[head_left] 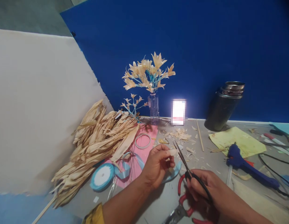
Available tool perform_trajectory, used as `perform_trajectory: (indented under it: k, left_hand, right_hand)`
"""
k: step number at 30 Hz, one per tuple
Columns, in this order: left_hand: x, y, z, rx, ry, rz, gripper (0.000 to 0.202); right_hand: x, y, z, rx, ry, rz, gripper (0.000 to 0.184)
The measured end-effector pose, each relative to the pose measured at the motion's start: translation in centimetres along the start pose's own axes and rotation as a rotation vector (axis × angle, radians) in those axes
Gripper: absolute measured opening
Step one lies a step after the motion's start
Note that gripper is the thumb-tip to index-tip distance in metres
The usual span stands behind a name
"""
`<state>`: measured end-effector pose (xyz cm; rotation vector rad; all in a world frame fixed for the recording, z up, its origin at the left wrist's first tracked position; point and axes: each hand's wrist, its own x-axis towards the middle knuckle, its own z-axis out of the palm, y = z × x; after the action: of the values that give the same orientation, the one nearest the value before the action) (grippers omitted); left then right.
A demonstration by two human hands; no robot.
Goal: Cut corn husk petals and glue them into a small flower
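My left hand (159,165) pinches a small pale piece of dried husk (173,152) between thumb and fingertips. In my right hand (204,183) are black-handled scissors (183,158), their blades pointing up and slightly parted beside the husk piece. Beneath my right hand lies a red-handled cutting tool (178,214), partly hidden. Light blue ribbon (125,171) runs from its spool (102,176) behind my left wrist. Husk scraps (179,134) are scattered on the table beyond both hands.
A bundle of dried husks (107,133) fills the left. Husk flowers (146,71) stand in a clear vase (153,109) at the back. Rightward are a dark flask (224,107), yellow paper (242,141) and a blue glue gun (252,171) with its cord. A tape ring (143,148) lies on pink paper (153,132).
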<state>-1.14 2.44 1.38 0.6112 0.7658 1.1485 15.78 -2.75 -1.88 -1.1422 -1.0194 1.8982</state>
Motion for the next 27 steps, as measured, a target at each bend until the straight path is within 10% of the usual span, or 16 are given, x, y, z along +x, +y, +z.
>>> perform_trajectory:
  k: [27]
  left_hand:
    - [-0.3, 0.3, 0.0, 0.043, -0.109, -0.022, 0.021]
  right_hand:
    - [-0.1, 0.0, -1.0, -0.055, -0.100, 0.091, 0.054]
